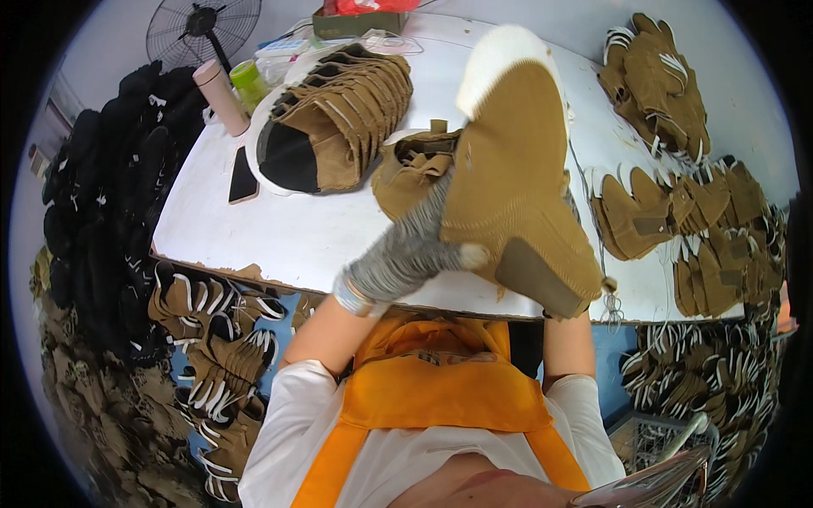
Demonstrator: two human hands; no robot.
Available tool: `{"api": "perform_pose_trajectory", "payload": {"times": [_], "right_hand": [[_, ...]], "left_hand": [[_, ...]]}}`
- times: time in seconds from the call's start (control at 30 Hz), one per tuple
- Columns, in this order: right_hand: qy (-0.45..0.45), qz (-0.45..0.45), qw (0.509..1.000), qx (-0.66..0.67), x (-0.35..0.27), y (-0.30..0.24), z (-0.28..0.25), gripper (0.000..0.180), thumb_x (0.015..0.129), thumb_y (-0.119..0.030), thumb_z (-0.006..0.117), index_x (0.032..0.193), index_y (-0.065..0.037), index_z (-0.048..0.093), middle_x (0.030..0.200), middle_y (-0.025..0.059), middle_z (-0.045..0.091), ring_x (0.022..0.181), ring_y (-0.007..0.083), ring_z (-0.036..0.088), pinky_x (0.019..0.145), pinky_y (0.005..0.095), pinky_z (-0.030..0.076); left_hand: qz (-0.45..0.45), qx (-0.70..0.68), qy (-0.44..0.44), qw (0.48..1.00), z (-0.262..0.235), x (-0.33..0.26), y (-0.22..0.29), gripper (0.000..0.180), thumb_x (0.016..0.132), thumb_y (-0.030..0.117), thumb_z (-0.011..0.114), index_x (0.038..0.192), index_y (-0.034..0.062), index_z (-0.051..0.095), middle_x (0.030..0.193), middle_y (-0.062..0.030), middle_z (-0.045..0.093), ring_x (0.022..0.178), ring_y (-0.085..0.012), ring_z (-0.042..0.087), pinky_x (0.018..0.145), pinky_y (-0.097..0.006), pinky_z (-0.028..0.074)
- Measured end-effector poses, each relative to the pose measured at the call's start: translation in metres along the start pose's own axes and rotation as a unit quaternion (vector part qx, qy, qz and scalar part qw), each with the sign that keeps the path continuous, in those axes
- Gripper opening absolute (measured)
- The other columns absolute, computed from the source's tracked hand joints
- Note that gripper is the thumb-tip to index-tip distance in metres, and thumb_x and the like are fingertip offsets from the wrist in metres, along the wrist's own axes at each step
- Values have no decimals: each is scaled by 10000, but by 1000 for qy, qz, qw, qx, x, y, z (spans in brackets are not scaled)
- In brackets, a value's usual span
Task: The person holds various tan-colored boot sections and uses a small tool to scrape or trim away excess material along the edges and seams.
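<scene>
A brown suede-like shoe upper [512, 161] is held up in front of me, with zigzag stitching, a dark heel patch and a white part at its toe end. My left hand [398, 258], in a grey knit glove, is closed on its left edge, thumb on the near face. Most of my right hand [571, 200] is hidden behind the upper; a bit of grey glove and a fingertip show at its right edge. Just behind my left hand, another brown upper [406, 182] lies on the white table [279, 233].
A row of stacked brown uppers [347, 118] lies at the table's back left, near a phone [244, 176], a pink bottle [222, 97] and a green cup [248, 85]. More uppers [635, 212] lie at right. Black pieces [102, 195] are heaped at left, beside a fan [201, 21].
</scene>
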State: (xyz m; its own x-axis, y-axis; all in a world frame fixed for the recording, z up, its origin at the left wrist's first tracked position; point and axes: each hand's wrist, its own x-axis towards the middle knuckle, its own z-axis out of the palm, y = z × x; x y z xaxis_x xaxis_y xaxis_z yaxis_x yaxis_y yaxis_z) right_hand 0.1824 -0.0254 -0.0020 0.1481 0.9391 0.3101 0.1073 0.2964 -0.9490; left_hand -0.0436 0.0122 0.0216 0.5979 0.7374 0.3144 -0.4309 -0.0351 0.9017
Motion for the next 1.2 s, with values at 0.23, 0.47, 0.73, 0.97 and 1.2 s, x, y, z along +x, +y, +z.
{"api": "perform_pose_trajectory", "payload": {"times": [0.23,0.47,0.73,0.97,1.2], "right_hand": [[-25,-326,862,-387,115,23,30,254,865,-99,596,1105,-18,614,1041,157,651,951,248,624,820,351,511],[-117,-171,887,-413,135,71,43,238,849,-73,610,1076,-3,629,1008,165,661,887,306,621,808,354,509],[-82,-58,981,-165,107,126,-11,253,864,-150,641,1094,-48,612,990,146,662,861,279,623,795,348,510],[75,24,938,-336,92,101,-16,309,943,-271,591,1131,-25,577,998,139,647,922,230,609,834,331,495],[11,-97,994,44,87,-15,42,446,979,-361,549,1247,-5,567,1114,103,643,1020,165,587,912,283,472]], "left_hand": [[-7,-309,130,942,-60,6,33,572,884,135,652,1391,19,413,1338,-144,523,1217,-277,533,1033,-406,465],[6,-353,181,918,-110,3,-25,455,929,112,607,1356,31,471,1313,-136,550,1201,-248,548,978,-397,525],[-105,-139,218,960,-69,6,-27,432,941,173,614,1350,74,516,1265,-71,584,1147,-175,558,964,-315,511],[201,413,260,849,-58,27,-29,360,936,237,618,1231,31,614,1118,-133,576,1155,-264,514,1052,-330,371],[241,553,105,791,-27,72,5,589,805,336,750,1324,137,555,1306,-165,529,1188,-316,520,1016,-411,434]]}}
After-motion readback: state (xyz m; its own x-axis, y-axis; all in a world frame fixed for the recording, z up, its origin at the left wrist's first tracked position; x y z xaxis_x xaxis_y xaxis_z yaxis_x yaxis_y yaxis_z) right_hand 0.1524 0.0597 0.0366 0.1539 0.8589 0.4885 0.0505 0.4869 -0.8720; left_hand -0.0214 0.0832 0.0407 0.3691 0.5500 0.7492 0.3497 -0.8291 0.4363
